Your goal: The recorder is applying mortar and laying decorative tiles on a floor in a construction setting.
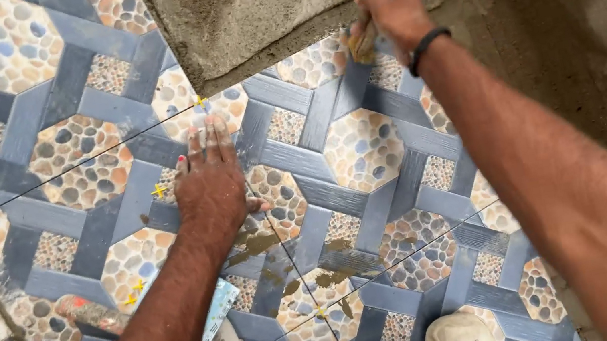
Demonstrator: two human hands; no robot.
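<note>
Sponge (362, 43): at patterned tile's (365, 148) far edge, gripped in right hand (393, 6) fingers; left hand (210, 185) splayed flat, nearer.

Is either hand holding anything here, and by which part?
The right hand grips a small yellowish-brown tool by its upper end; its kind cannot be told. The left hand holds nothing, lying flat on the blue patterned tiles.

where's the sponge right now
In the head view the sponge is at upper centre-right, gripped in the right hand, pressed on the far edge of the patterned tile beside the bare mortar bed.
</note>
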